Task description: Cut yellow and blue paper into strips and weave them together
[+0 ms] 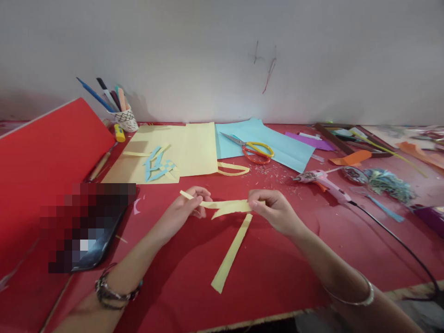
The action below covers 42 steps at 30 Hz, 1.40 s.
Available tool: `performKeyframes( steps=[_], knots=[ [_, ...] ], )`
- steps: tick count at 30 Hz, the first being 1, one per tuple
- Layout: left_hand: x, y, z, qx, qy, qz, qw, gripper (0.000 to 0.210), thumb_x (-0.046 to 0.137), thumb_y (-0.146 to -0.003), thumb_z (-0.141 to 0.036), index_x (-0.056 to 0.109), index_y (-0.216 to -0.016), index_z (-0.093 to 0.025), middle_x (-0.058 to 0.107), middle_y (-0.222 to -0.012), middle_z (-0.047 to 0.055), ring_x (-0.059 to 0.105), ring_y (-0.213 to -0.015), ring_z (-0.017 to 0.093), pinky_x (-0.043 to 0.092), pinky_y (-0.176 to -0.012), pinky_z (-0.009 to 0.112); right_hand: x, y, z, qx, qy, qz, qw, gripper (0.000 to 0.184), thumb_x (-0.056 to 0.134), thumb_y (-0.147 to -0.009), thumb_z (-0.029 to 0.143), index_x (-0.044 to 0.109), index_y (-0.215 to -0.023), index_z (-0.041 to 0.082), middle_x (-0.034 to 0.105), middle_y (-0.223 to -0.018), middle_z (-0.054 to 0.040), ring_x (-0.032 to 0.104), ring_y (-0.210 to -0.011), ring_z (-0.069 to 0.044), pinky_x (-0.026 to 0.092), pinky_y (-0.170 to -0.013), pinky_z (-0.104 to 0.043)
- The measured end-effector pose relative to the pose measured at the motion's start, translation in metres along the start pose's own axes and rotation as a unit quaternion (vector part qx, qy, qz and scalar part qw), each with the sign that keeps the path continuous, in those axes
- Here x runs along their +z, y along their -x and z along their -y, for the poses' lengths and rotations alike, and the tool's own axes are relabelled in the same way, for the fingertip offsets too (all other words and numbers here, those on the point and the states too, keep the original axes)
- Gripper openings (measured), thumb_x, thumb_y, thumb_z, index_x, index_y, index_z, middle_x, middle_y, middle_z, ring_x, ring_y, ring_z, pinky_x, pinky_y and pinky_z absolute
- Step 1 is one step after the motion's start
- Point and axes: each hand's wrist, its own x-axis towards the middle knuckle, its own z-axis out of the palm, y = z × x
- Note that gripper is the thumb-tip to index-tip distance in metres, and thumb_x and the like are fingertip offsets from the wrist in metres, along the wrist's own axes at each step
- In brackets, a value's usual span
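Note:
My left hand pinches one end of a pale yellow paper strip between thumb and fingers. The other end is gripped by my right hand, so the strip stretches between both hands above the red table. Part of it splits into a second, pointed tail near the middle. Below my hands lies another yellow paper strip, slanting on the tabletop. Behind my left hand, a woven piece of blue and yellow strips rests on yellow paper sheets.
Scissors lie on blue paper. A pink glue gun with a cord is at right, near a shredded blue-green bundle. A phone, a red board and a pen cup stand left.

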Motion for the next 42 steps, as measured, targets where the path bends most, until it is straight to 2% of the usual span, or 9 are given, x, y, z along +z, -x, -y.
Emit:
performKeyframes(
  steps=[3,8,10,14,22,28,33,36,42],
  knots=[
    [0.005,0.003,0.001,0.037,0.021,0.07,0.997,0.038,0.051,-0.07,-0.044,0.046,-0.101,-0.022,0.049,-0.104,0.006,0.052,-0.07,0.012,0.044,-0.063,0.027,0.005,0.001,0.0,0.043,0.024,0.006,0.999,0.022,0.052,-0.072,0.029,0.05,-0.054,0.016,0.039,-0.047,0.0048,0.029,-0.043,-0.005,0.024,-0.041,-0.019],
    [0.018,0.009,0.001,0.029,-0.022,0.129,0.991,0.029,0.057,-0.07,-0.035,0.05,-0.094,-0.021,0.054,-0.078,0.001,0.051,-0.068,0.012,0.041,-0.059,0.024,0.013,0.004,-0.002,0.068,0.038,0.015,0.997,0.03,0.058,-0.068,0.032,0.041,-0.049,0.017,0.029,-0.045,0.0074,0.023,-0.043,-0.004,0.02,-0.039,-0.019],
    [0.019,0.009,0.0,0.03,-0.039,0.121,0.991,0.016,0.056,-0.071,-0.033,0.052,-0.075,-0.018,0.049,-0.068,-0.002,0.047,-0.058,0.008,0.038,-0.055,0.021,0.014,0.004,-0.003,0.066,0.043,0.015,0.997,0.032,0.057,-0.068,0.031,0.038,-0.048,0.017,0.027,-0.045,0.0077,0.022,-0.042,-0.004,0.018,-0.039,-0.019],
    [0.013,0.008,-0.004,0.045,-0.058,0.1,0.992,0.025,0.053,-0.073,-0.031,0.047,-0.054,-0.016,0.044,-0.059,-0.005,0.044,-0.051,0.006,0.036,-0.054,0.021,0.01,0.002,-0.004,0.052,0.054,-0.011,0.997,0.036,0.055,-0.069,0.031,0.03,-0.047,0.018,0.023,-0.045,0.0075,0.021,-0.043,-0.004,0.018,-0.04,-0.02],
    [0.001,0.002,-0.005,0.024,-0.048,-0.031,0.998,0.014,0.057,-0.07,-0.031,0.052,-0.066,-0.019,0.051,-0.054,-0.005,0.049,-0.056,0.009,0.038,-0.06,0.022,0.003,0.0,-0.002,0.024,0.05,-0.043,0.998,0.036,0.044,-0.075,0.031,0.026,-0.045,0.019,0.02,-0.045,0.0069,0.018,-0.042,-0.005,0.017,-0.039,-0.021],
    [-0.004,0.001,0.001,0.04,0.024,-0.037,0.998,0.021,0.058,-0.068,-0.033,0.044,-0.061,-0.018,0.048,-0.059,-0.006,0.044,-0.048,0.006,0.036,-0.053,0.021,-0.001,-0.001,-0.005,-0.03,0.079,-0.035,0.996,0.032,0.05,-0.071,0.023,0.032,-0.045,0.018,0.039,-0.051,0.0032,0.035,-0.048,-0.007,0.029,-0.048,-0.022],
    [-0.004,0.001,0.001,0.042,-0.016,-0.104,0.994,0.02,0.055,-0.068,-0.033,0.043,-0.06,-0.019,0.045,-0.052,-0.006,0.043,-0.049,0.007,0.035,-0.053,0.022,-0.003,-0.003,-0.012,-0.023,0.1,-0.096,0.99,0.035,0.05,-0.071,0.021,0.024,-0.047,0.019,0.034,-0.049,0.005,0.032,-0.047,-0.007,0.03,-0.049,-0.023],
    [-0.002,0.001,-0.002,0.044,-0.047,-0.128,0.99,0.018,0.054,-0.069,-0.03,0.042,-0.06,-0.019,0.045,-0.051,-0.006,0.043,-0.052,0.008,0.036,-0.055,0.021,-0.004,-0.003,-0.012,-0.021,0.113,-0.075,0.991,0.034,0.05,-0.071,0.021,0.027,-0.047,0.019,0.037,-0.051,0.0042,0.035,-0.048,-0.007,0.032,-0.051,-0.023],
    [-0.001,0.003,-0.006,0.038,-0.094,-0.102,0.99,0.014,0.052,-0.072,-0.032,0.046,-0.071,-0.02,0.049,-0.06,-0.006,0.049,-0.055,0.008,0.04,-0.057,0.021,-0.003,-0.002,-0.009,-0.022,0.165,0.014,0.986,0.014,0.05,-0.074,0.019,0.05,-0.06,0.018,0.05,-0.076,-0.002,0.048,-0.067,-0.011,0.039,-0.062,-0.024]
  ],
)
